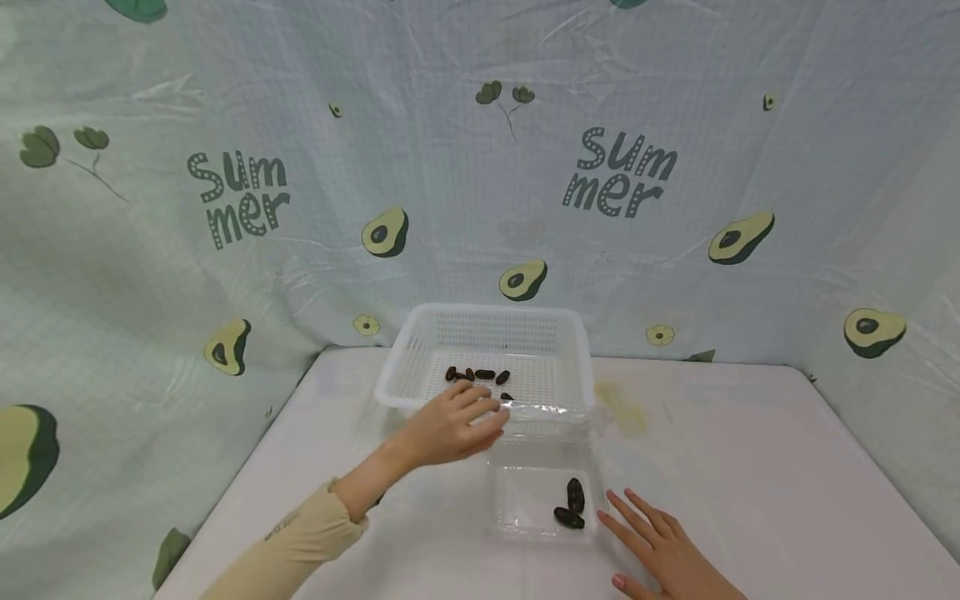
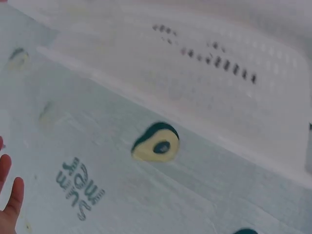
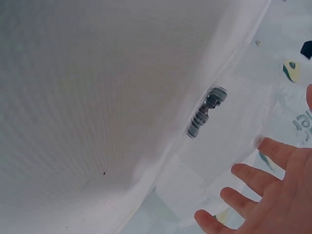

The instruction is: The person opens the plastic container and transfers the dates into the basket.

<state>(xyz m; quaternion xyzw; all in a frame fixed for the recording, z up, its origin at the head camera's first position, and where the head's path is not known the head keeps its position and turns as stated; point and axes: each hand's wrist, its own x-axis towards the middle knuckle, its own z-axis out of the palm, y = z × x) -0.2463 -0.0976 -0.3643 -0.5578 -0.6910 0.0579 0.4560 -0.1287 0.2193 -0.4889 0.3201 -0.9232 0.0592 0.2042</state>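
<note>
My left hand (image 1: pixel 457 425) hovers over the front rim of a white slotted plastic basket (image 1: pixel 384 387), fingers loosely bent and nothing seen in them. Inside the basket lie several dark brown dates (image 1: pixel 485 374). In front stands a clear plastic box (image 1: pixel 525 533), its raised clear lid (image 1: pixel 551 421) by the basket's front. Two dates (image 1: pixel 575 495) rest in the box's right half. Beside the box's right wall is my right hand (image 1: pixel 663 550), its fingers spread. In the right wrist view those fingers (image 3: pixel 253 178) reach toward the clear box, and no object shows in them.
A white-covered table (image 1: pixel 735 467) carries everything. Behind and at both sides hangs a pale sheet (image 1: pixel 450 167) printed with avocados and lettering. The basket stands near the table's back edge. A yellowish stain (image 1: pixel 622 408) marks the cover right of the basket.
</note>
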